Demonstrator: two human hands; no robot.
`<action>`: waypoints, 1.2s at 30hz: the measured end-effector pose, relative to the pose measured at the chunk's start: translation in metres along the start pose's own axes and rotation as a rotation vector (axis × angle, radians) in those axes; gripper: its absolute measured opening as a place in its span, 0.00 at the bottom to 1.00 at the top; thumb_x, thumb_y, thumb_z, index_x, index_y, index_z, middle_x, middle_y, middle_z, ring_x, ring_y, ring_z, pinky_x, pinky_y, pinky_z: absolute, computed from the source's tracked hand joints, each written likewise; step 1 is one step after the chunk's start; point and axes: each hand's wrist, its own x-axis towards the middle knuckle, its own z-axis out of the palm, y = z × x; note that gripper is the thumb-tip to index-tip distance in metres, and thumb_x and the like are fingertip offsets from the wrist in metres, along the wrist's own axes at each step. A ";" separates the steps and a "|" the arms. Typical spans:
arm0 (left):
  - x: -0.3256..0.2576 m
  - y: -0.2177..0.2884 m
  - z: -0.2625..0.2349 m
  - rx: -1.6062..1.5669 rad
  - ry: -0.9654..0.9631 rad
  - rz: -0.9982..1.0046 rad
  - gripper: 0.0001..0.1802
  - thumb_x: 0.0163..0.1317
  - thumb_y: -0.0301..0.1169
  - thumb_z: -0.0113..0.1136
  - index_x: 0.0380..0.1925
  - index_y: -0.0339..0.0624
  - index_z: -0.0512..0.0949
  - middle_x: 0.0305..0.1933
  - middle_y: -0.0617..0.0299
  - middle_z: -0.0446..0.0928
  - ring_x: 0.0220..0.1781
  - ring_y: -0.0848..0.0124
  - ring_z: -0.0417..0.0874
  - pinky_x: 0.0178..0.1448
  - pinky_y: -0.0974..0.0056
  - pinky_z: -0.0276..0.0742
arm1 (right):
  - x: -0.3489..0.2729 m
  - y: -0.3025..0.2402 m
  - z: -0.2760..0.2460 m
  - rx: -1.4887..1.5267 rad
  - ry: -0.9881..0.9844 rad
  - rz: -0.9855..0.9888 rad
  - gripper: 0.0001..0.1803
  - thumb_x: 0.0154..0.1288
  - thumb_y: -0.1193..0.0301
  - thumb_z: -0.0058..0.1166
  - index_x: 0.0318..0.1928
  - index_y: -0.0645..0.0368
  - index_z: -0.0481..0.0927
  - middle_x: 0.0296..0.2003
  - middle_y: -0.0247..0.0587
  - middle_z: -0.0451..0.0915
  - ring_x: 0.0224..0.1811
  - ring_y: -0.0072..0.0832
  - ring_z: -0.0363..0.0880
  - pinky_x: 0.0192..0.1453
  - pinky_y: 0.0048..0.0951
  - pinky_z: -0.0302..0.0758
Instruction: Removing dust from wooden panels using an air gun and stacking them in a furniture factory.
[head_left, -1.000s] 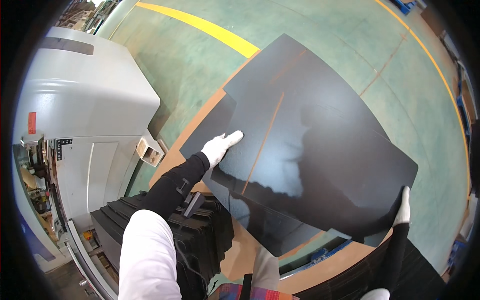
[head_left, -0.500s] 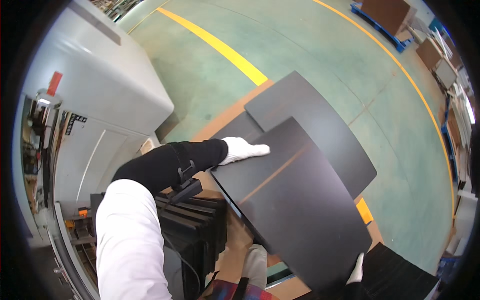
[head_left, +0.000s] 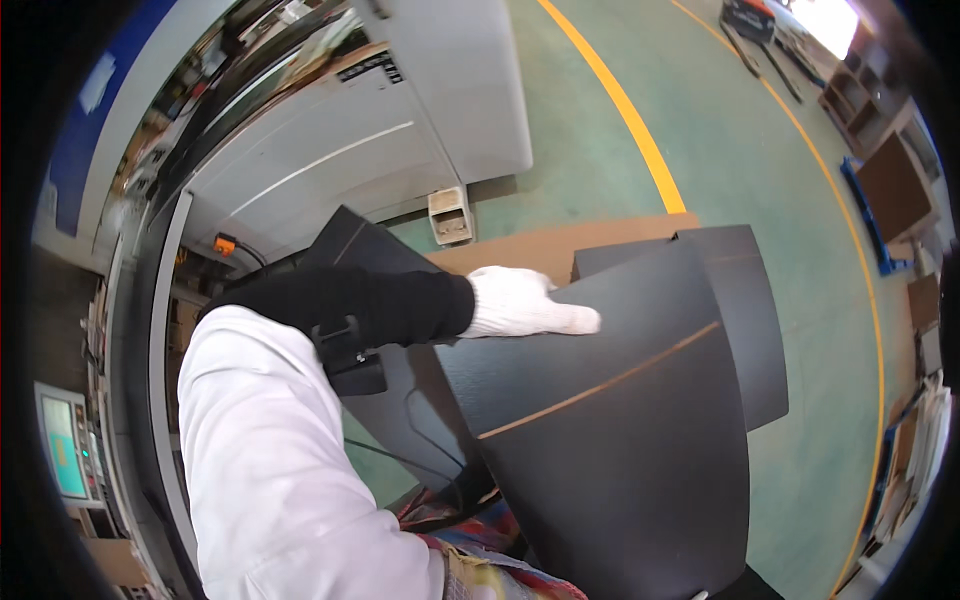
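Observation:
A large dark grey panel (head_left: 620, 450) with a narrow brown stripe across it is held tilted in front of me. My left hand (head_left: 525, 303), in a white glove, grips its far left edge, thumb lying on the top face and fingers hidden beneath. Of my right hand (head_left: 700, 596), only a white-gloved tip shows on the panel at the lower rim of the view; its other fingers are out of sight. Under and beyond the held panel lies another dark panel (head_left: 757, 330). More dark boards (head_left: 375, 245) stand or lean beyond and below my left forearm.
A grey machine cabinet (head_left: 330, 160) stands at the far left, with a small beige bin (head_left: 450, 215) by its base. Brown cardboard (head_left: 570, 240) lies under the panels. A lit screen (head_left: 65, 447) is at the left. Boards on a blue pallet (head_left: 872, 225) stand far right.
My view has turned left, bringing in more of the machine and the screen. The held panel has swung with both hands toward the left side. My right hand has slid nearly out of view.

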 end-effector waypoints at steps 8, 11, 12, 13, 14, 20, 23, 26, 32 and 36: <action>-0.135 -0.198 0.041 -0.220 0.181 -0.107 0.57 0.51 0.74 0.48 0.57 0.23 0.71 0.53 0.38 0.76 0.55 0.51 0.78 0.59 0.59 0.72 | 0.000 0.035 0.047 -0.169 -0.312 -0.339 0.41 0.69 0.43 0.45 0.67 0.65 0.63 0.65 0.48 0.67 0.64 0.42 0.67 0.68 0.41 0.65; -0.144 -0.256 0.060 -0.273 0.435 -0.269 0.48 0.54 0.70 0.49 0.47 0.29 0.79 0.46 0.39 0.79 0.54 0.51 0.79 0.58 0.57 0.73 | 0.005 0.041 0.081 -0.170 -0.511 -0.378 0.37 0.69 0.46 0.48 0.66 0.63 0.65 0.62 0.46 0.70 0.61 0.40 0.72 0.64 0.40 0.71; -0.146 -0.266 0.056 -0.291 0.443 -0.273 0.48 0.54 0.70 0.49 0.47 0.29 0.79 0.46 0.39 0.79 0.54 0.51 0.79 0.58 0.57 0.73 | 0.007 0.044 0.096 -0.173 -0.577 -0.361 0.36 0.70 0.47 0.49 0.66 0.63 0.66 0.61 0.46 0.72 0.60 0.40 0.73 0.63 0.40 0.73; -0.150 -0.274 0.048 -0.150 0.485 -0.240 0.44 0.55 0.68 0.49 0.46 0.32 0.80 0.45 0.40 0.80 0.54 0.50 0.79 0.59 0.55 0.73 | -0.003 0.045 0.113 -0.157 -0.597 -0.237 0.36 0.70 0.48 0.49 0.66 0.63 0.65 0.61 0.45 0.72 0.59 0.39 0.73 0.62 0.40 0.73; -0.154 -0.281 0.039 -0.008 0.524 -0.208 0.41 0.56 0.66 0.50 0.44 0.35 0.82 0.44 0.41 0.80 0.53 0.50 0.80 0.59 0.54 0.73 | -0.013 0.047 0.133 -0.139 -0.673 -0.191 0.37 0.69 0.47 0.50 0.66 0.63 0.64 0.62 0.44 0.72 0.59 0.39 0.73 0.62 0.38 0.73; -0.175 -0.375 0.039 -0.206 0.863 -0.260 0.35 0.63 0.60 0.46 0.59 0.46 0.74 0.65 0.52 0.71 0.67 0.56 0.70 0.69 0.57 0.65 | -0.033 0.058 0.183 -0.258 -0.621 -0.414 0.40 0.68 0.44 0.49 0.67 0.64 0.64 0.63 0.43 0.69 0.61 0.37 0.70 0.64 0.35 0.69; -0.150 -0.488 0.087 -0.634 1.027 -0.435 0.41 0.66 0.62 0.40 0.63 0.38 0.70 0.68 0.50 0.68 0.70 0.57 0.66 0.73 0.60 0.58 | -0.033 0.062 0.194 -0.308 -0.625 -0.352 0.41 0.68 0.43 0.49 0.68 0.63 0.62 0.65 0.43 0.67 0.63 0.36 0.68 0.65 0.35 0.68; -0.125 -0.510 0.107 -0.767 1.125 -0.375 0.40 0.67 0.62 0.38 0.62 0.38 0.70 0.66 0.49 0.70 0.70 0.56 0.66 0.72 0.60 0.59 | -0.041 0.065 0.195 -0.279 -0.656 -0.385 0.42 0.68 0.42 0.48 0.67 0.66 0.63 0.65 0.46 0.67 0.61 0.38 0.70 0.65 0.35 0.68; -0.116 -0.523 0.099 -0.673 1.126 -0.238 0.37 0.70 0.59 0.26 0.56 0.45 0.76 0.59 0.48 0.76 0.63 0.51 0.73 0.67 0.57 0.63 | -0.027 0.049 0.180 -0.398 -0.519 -0.521 0.45 0.67 0.40 0.47 0.71 0.60 0.56 0.69 0.42 0.62 0.66 0.39 0.65 0.69 0.37 0.64; -0.123 -0.528 0.111 -0.785 1.150 -0.234 0.40 0.68 0.60 0.22 0.57 0.48 0.77 0.63 0.58 0.75 0.66 0.57 0.71 0.71 0.61 0.59 | -0.069 0.059 0.205 -0.376 -0.435 -0.411 0.45 0.65 0.39 0.48 0.70 0.61 0.59 0.67 0.43 0.64 0.65 0.41 0.66 0.67 0.41 0.67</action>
